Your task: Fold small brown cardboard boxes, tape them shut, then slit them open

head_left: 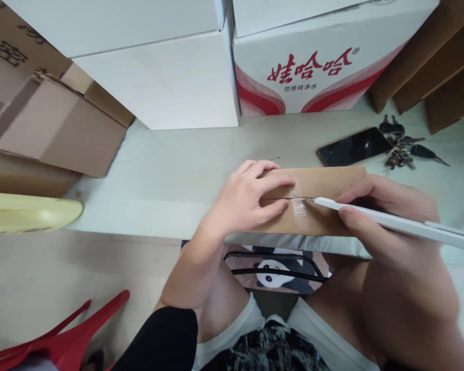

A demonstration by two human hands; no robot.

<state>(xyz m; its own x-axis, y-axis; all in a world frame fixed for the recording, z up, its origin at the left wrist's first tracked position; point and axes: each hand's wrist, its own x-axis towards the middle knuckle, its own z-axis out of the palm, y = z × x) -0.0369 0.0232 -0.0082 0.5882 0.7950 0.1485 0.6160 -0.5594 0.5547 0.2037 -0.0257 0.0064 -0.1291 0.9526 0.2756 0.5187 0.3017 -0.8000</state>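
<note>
A small brown cardboard box (328, 180) lies at the table's near edge, a seam running along its top and a strip of clear tape (300, 212) across that seam. My left hand (251, 193) grips the box's left end, fingers on top on both sides of the seam. Pinched in my right hand (390, 221) is a white utility knife (394, 220). Its blade tip meets the seam at the tape. The right hand's fingers are close over the box's right end.
Beyond the box lie a black phone (355, 146) and a bunch of keys (400, 147). White cartons (294, 62) stand along the back. Brown cardboard boxes (62, 123) and a yellow plastic object (31, 212) are at left. A red stool (73, 330) stands on the floor.
</note>
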